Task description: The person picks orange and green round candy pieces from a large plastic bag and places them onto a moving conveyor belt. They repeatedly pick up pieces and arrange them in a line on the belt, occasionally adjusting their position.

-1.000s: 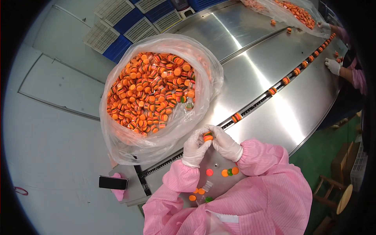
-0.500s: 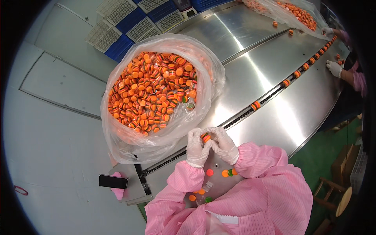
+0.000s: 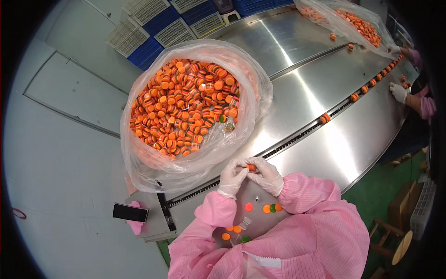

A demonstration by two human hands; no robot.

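- The steel table [image 3: 316, 153] curves across the view, with a dark track [image 3: 290, 143] running diagonally along it.
- On it, at upper left, a clear bag [image 3: 262, 95] gapes wide, full of striped orange pieces [image 3: 167, 100].
- A second bag [image 3: 332, 30] with orange pieces lies at the far right end.
- Blue and off-white crates [image 3: 174, 33] are stacked beyond the table.
- A wooden stool [image 3: 402, 248] stands at lower right.
- The gloved left hand [image 3: 231, 176] and right hand [image 3: 268, 176] are together at the track's near side, fingertips closed on one piece.
- A co-worker's gloved hand [image 3: 398, 92] rests near the right edge.
- A black phone [image 3: 130, 212] lies on pink cloth [image 3: 134, 227] at lower left.
- Orange, green and red discs [image 3: 249, 207] lie between the pink sleeves [image 3: 216, 210].
- The held piece [image 3: 251, 167], orange and partly hidden, sits between both hands' fingertips.
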